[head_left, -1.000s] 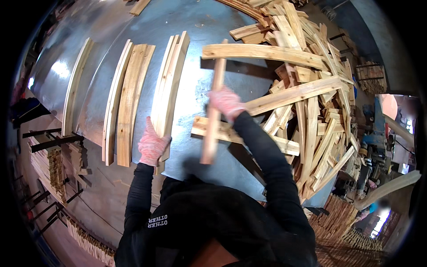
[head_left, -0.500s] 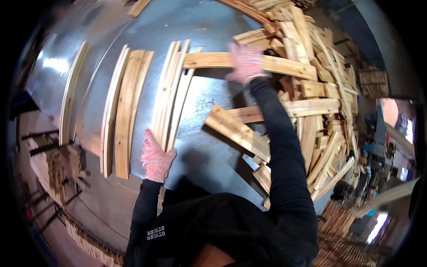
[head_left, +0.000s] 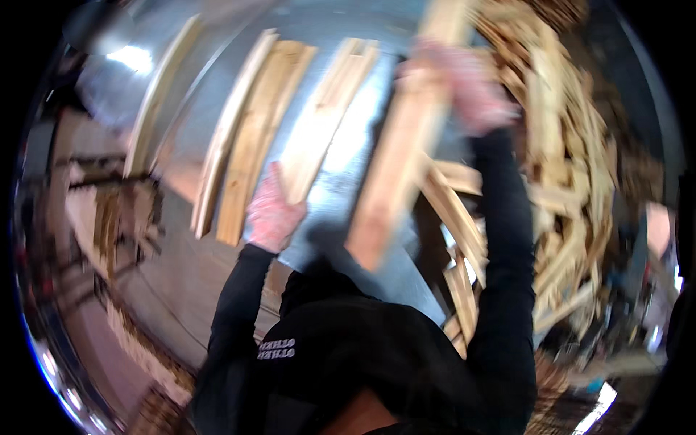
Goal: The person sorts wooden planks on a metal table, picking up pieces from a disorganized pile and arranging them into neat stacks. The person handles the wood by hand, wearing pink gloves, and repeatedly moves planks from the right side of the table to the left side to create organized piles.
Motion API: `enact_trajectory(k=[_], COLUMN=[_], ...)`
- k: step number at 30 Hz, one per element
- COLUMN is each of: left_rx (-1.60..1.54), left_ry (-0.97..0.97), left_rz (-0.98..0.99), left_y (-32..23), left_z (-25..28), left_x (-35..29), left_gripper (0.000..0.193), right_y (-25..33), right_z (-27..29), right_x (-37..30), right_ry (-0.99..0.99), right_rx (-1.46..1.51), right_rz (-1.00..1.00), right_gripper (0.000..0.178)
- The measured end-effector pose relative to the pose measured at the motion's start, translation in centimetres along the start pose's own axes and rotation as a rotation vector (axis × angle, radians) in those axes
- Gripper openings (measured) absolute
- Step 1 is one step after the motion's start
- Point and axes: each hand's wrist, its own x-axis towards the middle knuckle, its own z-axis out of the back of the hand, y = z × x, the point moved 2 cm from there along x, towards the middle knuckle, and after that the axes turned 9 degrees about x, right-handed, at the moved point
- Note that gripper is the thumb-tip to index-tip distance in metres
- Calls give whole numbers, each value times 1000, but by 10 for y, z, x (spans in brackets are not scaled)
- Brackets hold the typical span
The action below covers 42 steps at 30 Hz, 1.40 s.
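Both my hands wear pinkish-white knit gloves. My left hand (head_left: 274, 216) is closed round the near end of a small group of pale wooden strips (head_left: 330, 116) lying side by side on the metal table (head_left: 330, 250). My right hand (head_left: 467, 87), smeared by motion, grips a wide wooden board (head_left: 402, 156) near its far part. That board slants across the table to the right of the strips, its near end pointing toward me. To the left of my left hand lie a knotty brown board (head_left: 262, 138) and a narrow pale strip (head_left: 233, 134) against it.
A heap of mixed wooden offcuts (head_left: 569, 145) covers the table's right side. A loose board (head_left: 455, 214) juts from it toward me. Another single strip (head_left: 161, 98) lies far left. Stacked timber (head_left: 94, 217) stands beyond the table's left edge.
My right hand has pulled the board out of the heap and swung it from crosswise to lengthwise. My left hand has drawn the strips tight together. The whole view has shifted.
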Motion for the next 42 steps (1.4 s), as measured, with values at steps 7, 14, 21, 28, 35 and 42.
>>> enact_trajectory(k=[7,14,21,28,35,42], left_rx=[362,357,349,262,241,331], left_ry=[156,24,44,25,144,264], left_rz=[-70,-42,35,12,60,8], left_y=[-14,-18,-15,-11,-7,-32], left_z=[-1,-9,3,-1,0,9], left_x=[-30,-34,-35,-35,-36,-28], left_gripper=[116,112,103,100,102,119], right_y=[-253,-157,-62,-50,-65,-234], right_z=[-29,46,35,130,80,-21], right_x=[25,-217,-192,-164,-79,-10], right_ry=[-520,-445,-311,-140,62,-331], right_rx=[-849,-1921,-2060,-2111,-1829,-945], right_rz=[-203,-11,14,-292,-259,-72], right_gripper=[78,88,80,69,34,47])
